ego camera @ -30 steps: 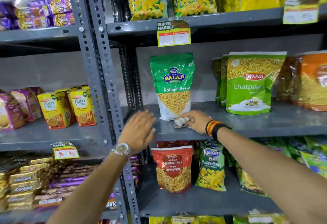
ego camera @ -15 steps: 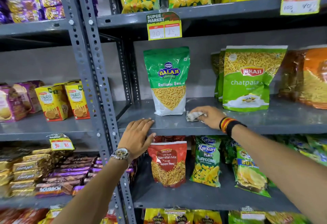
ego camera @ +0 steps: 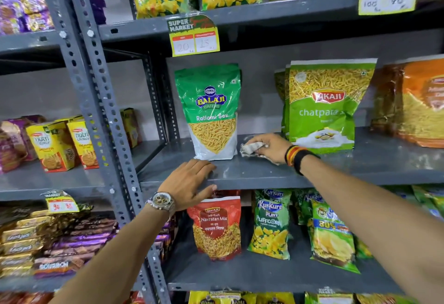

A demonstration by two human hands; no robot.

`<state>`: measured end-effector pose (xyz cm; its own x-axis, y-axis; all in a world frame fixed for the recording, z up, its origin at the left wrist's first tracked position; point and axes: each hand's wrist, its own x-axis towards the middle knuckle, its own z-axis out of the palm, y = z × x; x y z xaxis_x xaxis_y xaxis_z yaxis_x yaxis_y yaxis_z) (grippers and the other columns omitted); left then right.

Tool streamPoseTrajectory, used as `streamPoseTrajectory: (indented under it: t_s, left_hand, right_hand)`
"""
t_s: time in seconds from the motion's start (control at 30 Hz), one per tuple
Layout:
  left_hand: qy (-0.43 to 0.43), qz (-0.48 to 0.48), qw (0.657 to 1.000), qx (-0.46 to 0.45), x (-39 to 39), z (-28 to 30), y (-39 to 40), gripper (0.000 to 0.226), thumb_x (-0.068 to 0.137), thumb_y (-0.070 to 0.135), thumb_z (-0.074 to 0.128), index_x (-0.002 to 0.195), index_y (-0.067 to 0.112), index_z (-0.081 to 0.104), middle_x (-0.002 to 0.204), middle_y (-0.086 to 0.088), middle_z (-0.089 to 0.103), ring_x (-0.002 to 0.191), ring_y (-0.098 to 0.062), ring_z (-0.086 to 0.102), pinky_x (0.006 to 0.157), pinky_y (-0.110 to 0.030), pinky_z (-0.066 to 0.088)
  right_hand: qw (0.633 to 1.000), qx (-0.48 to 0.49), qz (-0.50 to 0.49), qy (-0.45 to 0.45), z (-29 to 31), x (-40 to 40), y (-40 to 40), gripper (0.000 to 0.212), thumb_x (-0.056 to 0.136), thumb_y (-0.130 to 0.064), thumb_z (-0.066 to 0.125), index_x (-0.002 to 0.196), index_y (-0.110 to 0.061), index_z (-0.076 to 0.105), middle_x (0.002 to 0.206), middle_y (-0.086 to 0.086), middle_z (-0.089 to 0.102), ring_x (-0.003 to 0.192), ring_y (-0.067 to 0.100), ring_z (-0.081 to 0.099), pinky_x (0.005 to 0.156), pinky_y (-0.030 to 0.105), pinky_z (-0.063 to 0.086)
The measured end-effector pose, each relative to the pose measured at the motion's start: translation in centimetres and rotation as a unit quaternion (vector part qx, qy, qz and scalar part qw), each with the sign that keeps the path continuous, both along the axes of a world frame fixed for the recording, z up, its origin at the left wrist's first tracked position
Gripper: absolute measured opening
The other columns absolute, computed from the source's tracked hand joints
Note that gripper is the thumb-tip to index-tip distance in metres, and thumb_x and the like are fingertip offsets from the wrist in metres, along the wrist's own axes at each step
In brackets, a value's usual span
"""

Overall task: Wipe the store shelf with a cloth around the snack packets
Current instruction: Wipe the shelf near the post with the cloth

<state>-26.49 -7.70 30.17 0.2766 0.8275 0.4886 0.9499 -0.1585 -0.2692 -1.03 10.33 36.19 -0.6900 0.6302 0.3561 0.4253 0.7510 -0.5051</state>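
Note:
A grey metal shelf [ego camera: 259, 171] carries a green Balaji Ratlami Sev packet [ego camera: 209, 111] standing upright and a green Bikaji chatpata packet [ego camera: 324, 104] to its right. My right hand [ego camera: 269, 146] presses a crumpled whitish cloth [ego camera: 252, 148] onto the shelf in the gap between the two packets. The cloth lies close to the Balaji packet's right lower corner. My left hand [ego camera: 189, 183] rests flat on the shelf's front edge, just below the Balaji packet, fingers spread, holding nothing.
An orange snack packet [ego camera: 420, 104] stands at the far right of the same shelf. A perforated grey upright [ego camera: 105, 111] divides the racks; biscuit boxes [ego camera: 62, 145] sit to its left. A price tag [ego camera: 193, 36] hangs above. Packets, including Navratan Mix [ego camera: 216, 226], fill the shelf below.
My right hand has slid the cloth rightward, from in front of the Balaji packet into the gap beside it. My left hand has come down onto the shelf's front edge.

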Motion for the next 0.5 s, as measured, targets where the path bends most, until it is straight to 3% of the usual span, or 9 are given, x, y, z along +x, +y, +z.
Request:
streamPoseTrajectory:
  t_s: [0.17, 0.27, 0.33, 0.5]
  left_hand:
    - [0.033, -0.020, 0.999, 0.010, 0.1, -0.9, 1.1, 0.060, 0.103, 0.058, 0.042, 0.143, 0.016, 0.054, 0.137, -0.007, 0.063, 0.121, -0.026, 0.060, 0.102, -0.044, 0.051]
    - [0.035, -0.020, 0.999, 0.025, 0.0, -1.2, 1.2, 0.060, 0.103, 0.059, 0.040, 0.141, 0.016, 0.056, 0.135, -0.006, 0.063, 0.118, -0.026, 0.061, 0.098, -0.043, 0.051]
    - [0.029, -0.024, 0.999, 0.031, 0.0, -1.3, 1.2, 0.059, 0.102, 0.059, 0.040, 0.140, 0.016, 0.057, 0.134, -0.005, 0.064, 0.116, -0.026, 0.061, 0.095, -0.043, 0.051]
    - [-0.002, -0.033, 0.999, 0.027, -0.1, -1.2, 1.1, 0.060, 0.102, 0.061, 0.041, 0.140, 0.018, 0.057, 0.134, -0.003, 0.063, 0.117, -0.026, 0.060, 0.096, -0.043, 0.049]
  right_hand:
    - [0.998, 0.047, 0.017, -0.030, -2.3, 0.5, -2.2, 0.037, 0.089, -0.006, 0.055, 0.114, -0.031, 0.067, 0.116, -0.004, 0.072, 0.107, 0.018, 0.064, 0.088, 0.029, 0.047]
    - [0.991, -0.022, 0.113, -0.064, -1.0, 4.5, -6.1, 0.033, 0.091, -0.007, 0.060, 0.117, -0.024, 0.069, 0.111, -0.009, 0.073, 0.100, 0.004, 0.065, 0.086, 0.018, 0.048]
    - [0.986, -0.059, 0.127, -0.087, 0.6, 6.3, -6.8, 0.030, 0.090, -0.007, 0.064, 0.117, -0.019, 0.070, 0.110, -0.008, 0.074, 0.099, 0.003, 0.066, 0.086, 0.014, 0.048]
    - [1.000, -0.006, 0.000, 0.020, 1.6, 3.3, -2.8, 0.029, 0.088, -0.002, 0.065, 0.109, -0.021, 0.072, 0.113, 0.000, 0.073, 0.105, 0.019, 0.066, 0.095, 0.036, 0.051]
